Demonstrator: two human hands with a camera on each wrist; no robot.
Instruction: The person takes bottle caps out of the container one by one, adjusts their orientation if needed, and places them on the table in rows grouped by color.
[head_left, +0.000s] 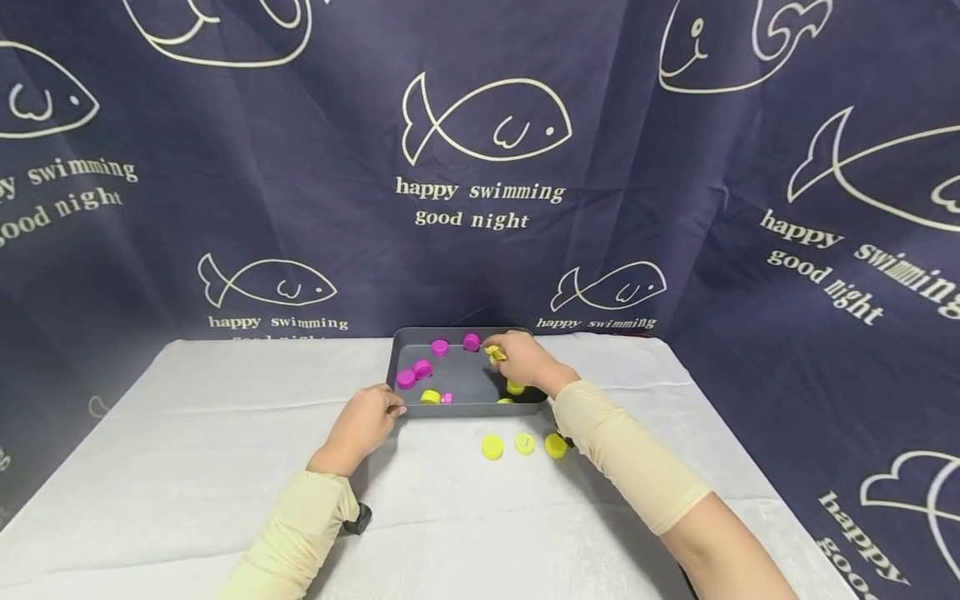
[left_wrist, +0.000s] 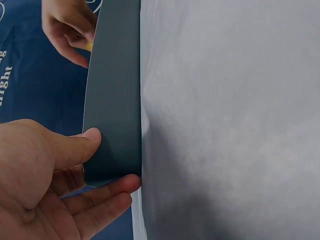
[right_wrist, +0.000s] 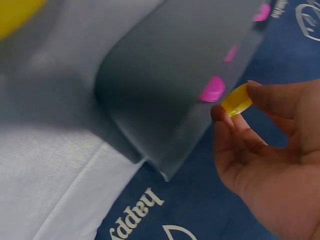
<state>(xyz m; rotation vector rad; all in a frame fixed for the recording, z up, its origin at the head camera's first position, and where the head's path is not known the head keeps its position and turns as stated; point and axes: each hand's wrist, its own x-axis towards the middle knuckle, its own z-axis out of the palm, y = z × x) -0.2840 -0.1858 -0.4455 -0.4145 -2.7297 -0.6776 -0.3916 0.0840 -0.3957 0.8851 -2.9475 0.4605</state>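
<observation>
A dark grey rectangular tray [head_left: 463, 410] stands at the back of the table, with magenta bottle caps [head_left: 439, 347] and yellow bottle caps [head_left: 430, 397] inside. At its near left corner my left hand [head_left: 367, 419] grips the wall; in the left wrist view, the thumb [left_wrist: 91, 134] lies against the wall and the fingers sit around the corner. Over the tray's right part, my right hand [head_left: 527, 360] pinches a yellow bottle cap [right_wrist: 236, 100] between thumb and fingertips. Part of the tray's right side is hidden beneath that hand.
Three yellow caps, among them a left one [head_left: 492, 447], a middle one [head_left: 524, 443] and a right one [head_left: 556, 446], lie on the white tablecloth [head_left: 442, 517] in front of the tray. A dark blue fish-print curtain [head_left: 480, 275] hangs behind and beside the table.
</observation>
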